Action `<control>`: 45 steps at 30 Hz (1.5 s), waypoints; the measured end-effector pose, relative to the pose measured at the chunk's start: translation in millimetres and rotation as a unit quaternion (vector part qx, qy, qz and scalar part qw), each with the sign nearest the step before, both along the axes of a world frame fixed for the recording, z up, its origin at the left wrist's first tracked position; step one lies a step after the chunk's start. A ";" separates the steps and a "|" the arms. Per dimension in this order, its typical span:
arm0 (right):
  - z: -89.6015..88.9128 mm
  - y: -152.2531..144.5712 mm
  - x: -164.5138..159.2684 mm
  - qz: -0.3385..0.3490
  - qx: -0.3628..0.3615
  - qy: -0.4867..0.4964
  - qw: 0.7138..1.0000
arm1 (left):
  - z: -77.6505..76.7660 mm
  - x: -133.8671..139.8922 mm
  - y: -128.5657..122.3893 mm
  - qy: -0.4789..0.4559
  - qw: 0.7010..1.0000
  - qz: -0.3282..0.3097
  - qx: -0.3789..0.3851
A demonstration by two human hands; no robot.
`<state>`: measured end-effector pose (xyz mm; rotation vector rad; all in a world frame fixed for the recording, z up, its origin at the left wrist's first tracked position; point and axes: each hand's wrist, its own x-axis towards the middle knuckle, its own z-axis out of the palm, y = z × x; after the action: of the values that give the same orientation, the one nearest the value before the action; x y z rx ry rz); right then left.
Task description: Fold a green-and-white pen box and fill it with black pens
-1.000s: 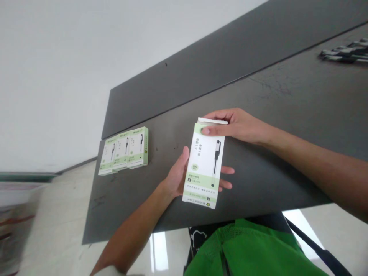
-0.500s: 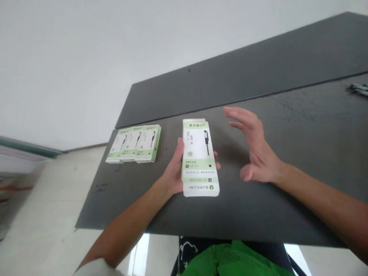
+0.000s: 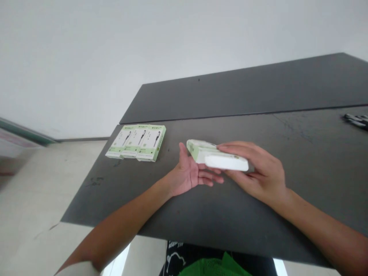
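Note:
A white and green pen box (image 3: 201, 150) is tilted above the table, with a white end flap (image 3: 227, 162) sticking out toward me. My right hand (image 3: 258, 168) grips the box from its right side, fingers over the top and thumb below. Under the box's left end lies my left hand (image 3: 189, 174), palm up with its fingers stretched out. It is close to the box's lower edge; I cannot tell if it touches. To the left, three matching pen boxes (image 3: 135, 142) lie in an overlapping row, each printed with a black pen.
The dark grey table (image 3: 244, 214) has a seam running across it, with a second grey panel (image 3: 230, 92) behind. Several dark pens (image 3: 358, 120) lie at the far right edge. A white wall (image 3: 172, 38) rises behind, and pale floor (image 3: 37, 184) shows at the left.
My right hand has moved left and closed on the box. The box has turned from face-up to tilted edge-on, and my left hand has opened its grip. The view has shifted slightly.

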<state>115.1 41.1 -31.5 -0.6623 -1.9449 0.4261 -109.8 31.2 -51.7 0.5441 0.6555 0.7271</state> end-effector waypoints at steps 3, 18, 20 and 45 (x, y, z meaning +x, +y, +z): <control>3.0 3.8 1.6 -0.084 -0.065 0.134 0.985 | -4.3 -5.7 1.7 0.165 0.982 0.055 0.077; 7.8 -5.8 -9.2 0.011 -0.348 0.090 0.933 | -20.6 20.1 -33.5 0.224 0.798 0.248 0.502; 6.4 -6.1 -9.8 0.021 -0.358 0.097 0.928 | -18.7 19.5 -35.9 0.225 0.794 0.248 0.507; -14.1 -10.9 -10.5 -0.023 -0.262 0.089 0.961 | -18.1 11.7 -37.7 0.324 0.785 0.266 0.457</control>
<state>104.6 30.2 -45.6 -0.9653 -1.6461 0.9578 -98.1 -6.5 -69.9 1.5990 1.1094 1.4335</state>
